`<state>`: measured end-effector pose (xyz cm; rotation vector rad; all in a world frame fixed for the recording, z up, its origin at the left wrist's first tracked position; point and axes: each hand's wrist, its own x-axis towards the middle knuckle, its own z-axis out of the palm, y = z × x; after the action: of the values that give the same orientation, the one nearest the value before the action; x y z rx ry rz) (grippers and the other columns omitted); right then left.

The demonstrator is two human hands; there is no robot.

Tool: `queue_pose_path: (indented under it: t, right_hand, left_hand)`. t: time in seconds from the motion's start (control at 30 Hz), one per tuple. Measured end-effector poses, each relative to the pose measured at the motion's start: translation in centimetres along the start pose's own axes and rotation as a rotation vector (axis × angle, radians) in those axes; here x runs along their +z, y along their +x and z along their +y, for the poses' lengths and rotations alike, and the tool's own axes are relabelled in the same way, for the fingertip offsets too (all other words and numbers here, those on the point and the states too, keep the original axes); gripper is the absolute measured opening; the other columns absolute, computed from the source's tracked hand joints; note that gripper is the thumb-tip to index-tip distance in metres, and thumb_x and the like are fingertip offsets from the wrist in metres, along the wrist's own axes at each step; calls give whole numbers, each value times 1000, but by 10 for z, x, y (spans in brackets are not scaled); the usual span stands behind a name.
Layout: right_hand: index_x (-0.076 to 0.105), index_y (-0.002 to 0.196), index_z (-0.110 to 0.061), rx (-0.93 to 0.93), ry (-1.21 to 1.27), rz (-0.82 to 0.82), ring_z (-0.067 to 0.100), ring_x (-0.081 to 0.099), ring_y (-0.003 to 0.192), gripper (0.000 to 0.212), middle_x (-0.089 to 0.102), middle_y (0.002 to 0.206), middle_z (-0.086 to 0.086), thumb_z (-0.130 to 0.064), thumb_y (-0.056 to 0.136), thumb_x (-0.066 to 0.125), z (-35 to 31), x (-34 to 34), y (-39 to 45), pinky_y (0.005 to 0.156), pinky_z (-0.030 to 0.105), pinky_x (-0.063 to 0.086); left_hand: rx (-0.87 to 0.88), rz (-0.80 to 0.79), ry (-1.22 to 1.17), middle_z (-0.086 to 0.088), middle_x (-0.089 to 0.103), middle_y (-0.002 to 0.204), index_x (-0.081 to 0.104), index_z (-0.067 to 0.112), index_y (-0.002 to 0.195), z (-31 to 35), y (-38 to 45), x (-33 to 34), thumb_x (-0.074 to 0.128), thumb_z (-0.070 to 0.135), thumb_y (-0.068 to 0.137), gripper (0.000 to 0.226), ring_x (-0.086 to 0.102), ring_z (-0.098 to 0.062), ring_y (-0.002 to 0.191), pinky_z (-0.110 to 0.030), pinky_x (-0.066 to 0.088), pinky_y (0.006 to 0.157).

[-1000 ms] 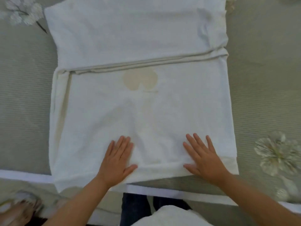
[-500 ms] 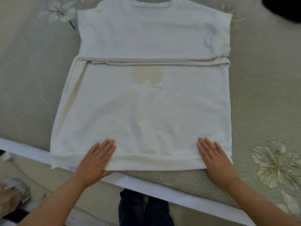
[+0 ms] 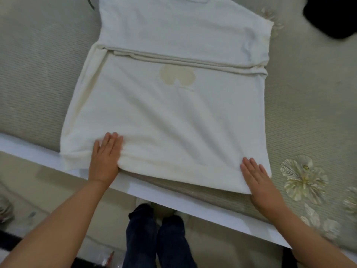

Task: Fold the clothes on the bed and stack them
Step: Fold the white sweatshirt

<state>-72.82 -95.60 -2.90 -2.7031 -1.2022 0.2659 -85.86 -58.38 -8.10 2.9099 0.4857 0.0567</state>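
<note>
A white shirt point(image 3: 173, 117) lies flat on the bed with its collar at the far end. Its sleeves are folded across the middle in a band, above a pale heart-shaped print point(image 3: 177, 76). My left hand point(image 3: 105, 157) lies on the hem near the left corner, fingers straight on top and thumb tucked under the cloth. At the hem's right corner, my right hand point(image 3: 259, 182) holds the cloth the same way. The hem between the two hands is raised slightly off the bed.
The bed cover point(image 3: 309, 113) is ribbed grey-beige with pale flower prints point(image 3: 304, 176) at the right. A black garment point(image 3: 332, 16) lies at the far right corner. The bed's white edge point(image 3: 193, 207) runs in front of my legs.
Both hands slid outward along the hem toward its corners. Their thumbs have gone under the cloth, and the hem has lifted a little.
</note>
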Motion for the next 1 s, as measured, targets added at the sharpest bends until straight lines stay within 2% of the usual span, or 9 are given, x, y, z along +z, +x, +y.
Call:
queue_pose_path:
  t: [0.2,0.27,0.37,0.43,0.53,0.63,0.73,0.87,1.0]
  right_hand:
    - [-3,143,2,18,-85,-39,7,-19,138,108,56,118,26,20,44,36,-33,20,-39,109,25,3]
    - [-17,143,-10,-15,-90,-89,8,-20,138,113,31,142,26,17,46,35,-45,27,-61,108,24,3]
    - [-18,143,-10,-59,-73,-121,10,-19,139,98,-23,152,4,6,52,17,-64,30,-89,110,24,0]
    - [-15,143,-5,6,-70,-195,12,-20,139,99,-14,153,11,8,52,21,-74,31,-95,110,24,-1]
    - [10,141,9,140,-207,-208,12,-23,137,88,26,143,28,18,58,36,-80,24,-78,108,22,-19]
    - [-3,145,-5,326,-228,-438,25,-13,141,68,-4,155,14,6,87,30,-68,-5,-45,110,34,-19]
    - [1,146,-11,429,-292,-365,27,-8,142,64,-5,155,9,0,90,30,-46,-34,0,114,42,-7]
    - [1,146,-4,432,-288,-244,29,-4,142,56,-2,155,14,-1,94,23,-22,-74,62,113,41,-7]
    - [-1,145,-2,474,-336,-194,29,-4,142,55,-2,154,16,-2,94,21,-1,-105,121,114,39,-6]
  left_hand:
    - [67,-99,24,-47,55,97,54,-29,97,-19,-45,-26,58,-42,22,76,52,-65,85,-71,38,68]
    - [135,-166,73,-42,60,90,58,-27,91,-23,-75,-39,60,-40,11,81,58,-59,78,-65,44,64]
    - [173,-223,128,-36,64,89,61,-22,89,-28,-112,-59,51,-41,12,80,62,-52,75,-49,41,92]
    - [84,-305,111,-39,57,107,56,-21,104,-29,-123,-71,46,-42,28,79,57,-55,94,-49,33,101]
    - [-42,-442,29,-25,15,148,19,-5,139,-28,-110,-89,38,-30,67,78,14,-37,139,-38,2,114]
    - [-33,-405,40,-22,14,149,18,-3,140,-18,-69,-105,37,-28,71,76,9,-34,141,-35,-2,114]
    - [102,-302,92,-30,23,143,26,-10,135,-18,-24,-118,36,-34,68,72,17,-45,135,-45,4,113]
    - [224,-366,248,-18,0,152,2,2,143,-30,51,-143,29,-16,87,65,0,-31,141,-34,-7,114]
    - [328,-351,325,-13,-2,154,-1,6,144,-29,132,-160,26,-13,90,64,-1,-26,142,-32,-8,113]
